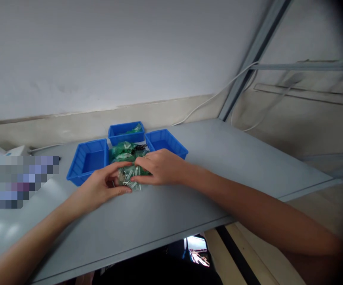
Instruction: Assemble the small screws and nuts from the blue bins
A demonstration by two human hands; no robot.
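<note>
A clear plastic bag (129, 178) of small shiny parts lies on the grey table between my two hands. My left hand (100, 186) curves round the bag's left side, thumb and fingers gripping it. From the right, my right hand (156, 168) pinches the bag's upper right part. Just behind the hands are green bags (124, 149) with small light and dark pieces. Three blue bins stand around them: one at the left (77, 164), one at the back (126, 136) with green bagging inside, and one at the right (173, 144), partly behind my right hand.
The grey table (219, 158) meets a wall behind. A metal post (248, 67) and a white cable (204, 103) stand at the back right. White items (18, 151) and a pixelated patch are at the left. A lit screen (197, 250) shows below the front edge.
</note>
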